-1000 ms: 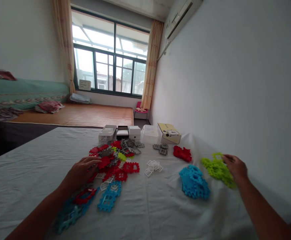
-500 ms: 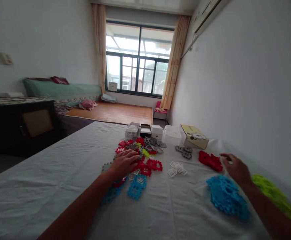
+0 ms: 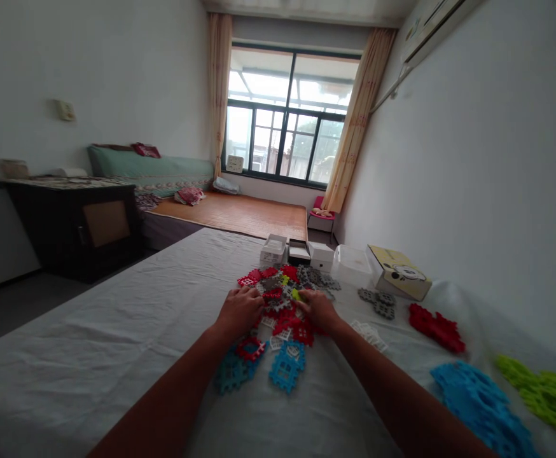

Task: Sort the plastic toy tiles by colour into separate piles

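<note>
Red, grey, white and yellow-green plastic tiles lie heaped in a mixed pile [image 3: 282,299] on the white tablecloth [image 3: 116,343], about midway across the table and a little toward its far end. Your left hand [image 3: 240,310] rests palm down on the left edge of that pile, fingers curled over the pieces; whether it actually grips one you cannot tell from this angle. Your right hand [image 3: 319,310] lies on the right edge of the pile, fingertips at a yellow-green piece [image 3: 297,295], and again its hold is hidden. Just near of the hands lie two blue window-like tiles [image 3: 287,369], with a red one beside them. To the right, well apart from the pile, sit a small grey group [image 3: 378,302], a red stack [image 3: 435,327], a blue stack [image 3: 478,407] and a green stack [image 3: 545,397] at the near right edge. At the far end of the table stand small white boxes [image 3: 273,249], a clear tub [image 3: 352,264] and a tan carton [image 3: 399,270].
</note>
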Tool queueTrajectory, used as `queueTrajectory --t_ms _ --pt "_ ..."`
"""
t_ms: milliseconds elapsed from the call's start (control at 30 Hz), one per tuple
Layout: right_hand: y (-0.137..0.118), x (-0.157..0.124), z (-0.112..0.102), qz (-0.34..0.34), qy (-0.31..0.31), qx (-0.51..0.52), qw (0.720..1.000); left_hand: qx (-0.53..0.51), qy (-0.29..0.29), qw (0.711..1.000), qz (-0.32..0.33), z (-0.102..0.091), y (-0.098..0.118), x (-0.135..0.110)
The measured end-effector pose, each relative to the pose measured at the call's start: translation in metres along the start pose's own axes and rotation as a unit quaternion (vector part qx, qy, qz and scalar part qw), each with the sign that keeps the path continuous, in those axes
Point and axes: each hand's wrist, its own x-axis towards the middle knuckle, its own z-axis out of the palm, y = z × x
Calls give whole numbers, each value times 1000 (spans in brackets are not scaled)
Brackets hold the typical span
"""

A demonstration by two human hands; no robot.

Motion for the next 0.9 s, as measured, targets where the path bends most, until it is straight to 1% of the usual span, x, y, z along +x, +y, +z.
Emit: queueTrajectory --t_ms 67,133,333,400,500,533,600,700,733,800,900 --pt "2 2 -2 -3 -11 -17 1000 1 6 1000 -1 2 0 1" --pt "5 -3 -7 -6 -15 -38 999 7 9 1000 -7 2 0 1" --pt "12 -33 -28 -5 3 -83 997 5 -10 1000 -13 -3 1 4" --pt "15 -45 -38 6 26 -90 996 -4 -9 1000 -11 -4 1 4" --pt "34 -67 -57 39 117 -61 990 -25 3 1000 2 0 -6 5" --pt "45 -76 -64 56 151 -38 986 -34 11 999 5 3 -10 6" --pt "78 -101 -80 98 199 -1 975 -55 24 998 16 10 -17 8" --pt "143 -153 -110 189 239 -2 952 -83 46 995 39 20 -25 13" --pt "167 -174 -122 227 256 -10 940 -87 52 994 46 23 -26 14" --pt "212 -217 -145 310 290 -27 905 -87 59 993 55 26 -26 15" --pt "267 -277 -174 416 326 -58 847 -76 67 993 63 28 -22 17"
